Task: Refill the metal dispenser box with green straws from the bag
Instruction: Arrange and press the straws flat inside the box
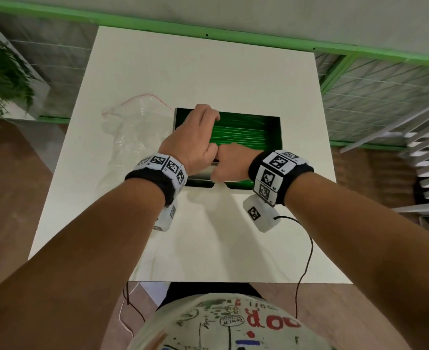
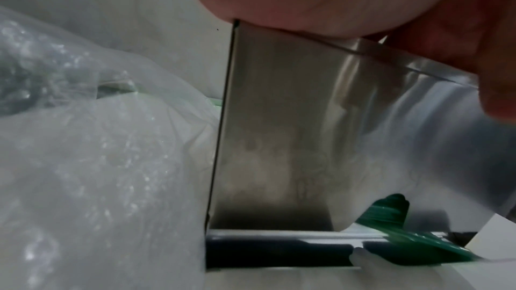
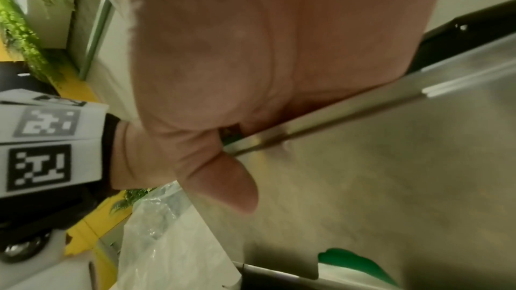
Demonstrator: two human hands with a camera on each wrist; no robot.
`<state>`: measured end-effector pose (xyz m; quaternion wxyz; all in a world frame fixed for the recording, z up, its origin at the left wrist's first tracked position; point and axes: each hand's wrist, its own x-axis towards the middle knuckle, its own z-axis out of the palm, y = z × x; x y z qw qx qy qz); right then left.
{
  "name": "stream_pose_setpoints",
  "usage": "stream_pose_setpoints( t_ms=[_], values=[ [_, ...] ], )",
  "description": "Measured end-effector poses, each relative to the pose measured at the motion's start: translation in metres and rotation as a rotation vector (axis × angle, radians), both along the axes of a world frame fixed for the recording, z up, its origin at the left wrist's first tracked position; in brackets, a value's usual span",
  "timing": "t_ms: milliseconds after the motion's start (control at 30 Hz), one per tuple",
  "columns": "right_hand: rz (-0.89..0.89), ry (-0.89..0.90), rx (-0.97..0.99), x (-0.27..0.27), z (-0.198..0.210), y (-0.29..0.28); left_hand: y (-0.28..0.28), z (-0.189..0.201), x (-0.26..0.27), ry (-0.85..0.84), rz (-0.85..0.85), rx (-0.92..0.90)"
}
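Your left hand (image 1: 192, 137) reaches over the near-left part of the open box (image 1: 276, 147), its fingers (image 1: 208, 116) curled down onto the straws (image 1: 246, 132); whether they pinch any or only press them cannot be told from these views. Your right hand (image 1: 229, 161) sits at the near wall, thumb (image 3: 223, 184) outside against the steel and the other fingers hidden over the rim, apparently hooked on it. The box stands near the middle of the table (image 1: 208, 236), and the straws inside lie mostly lengthwise, left to right, with several crossed at angles. The bag (image 1: 125, 137) lies slack and seemingly emptied just left of the box, touching its wall in the left wrist view. Judged from this, the filling is largely done and levelling is in hand. Risks: pressing the crossed straws flat may kink or crush them, since thin plastic tubes buckle easily. Skewed straws left in place may jam at the lower front slot, where green ends (image 2: 390, 217) already show. A hard downward push on the near wall could tip or slide the light box on the smooth table. The thin steel rim under your palm may bite if you bear down. The bag's loose film could be dragged under the box if it shifts left.
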<state>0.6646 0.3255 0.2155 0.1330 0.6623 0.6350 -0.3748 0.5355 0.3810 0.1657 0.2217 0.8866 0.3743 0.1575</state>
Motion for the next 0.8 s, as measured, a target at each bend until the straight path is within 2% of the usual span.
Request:
stream_pose_setpoints(
  t_ms=[133, 433, 667, 800],
  values=[
    [0.044, -0.023, -0.149, -0.003, -0.001, 0.006, 0.0, 0.0, 0.001, 0.045, 0.01, 0.0],
    [0.117, -0.129, -0.247, -0.007, 0.001, 0.015, 0.001, -0.003, 0.003, 0.114, 0.027, -0.007],
    [0.103, -0.006, -0.235, 0.002, 0.009, 0.02, 0.002, -0.002, 0.002, 0.097, 0.02, -0.023],
    [0.152, -0.071, -0.234, 0.003, 0.009, 0.019, 0.005, -0.002, 0.002, 0.153, -0.017, 0.047]
  ],
)
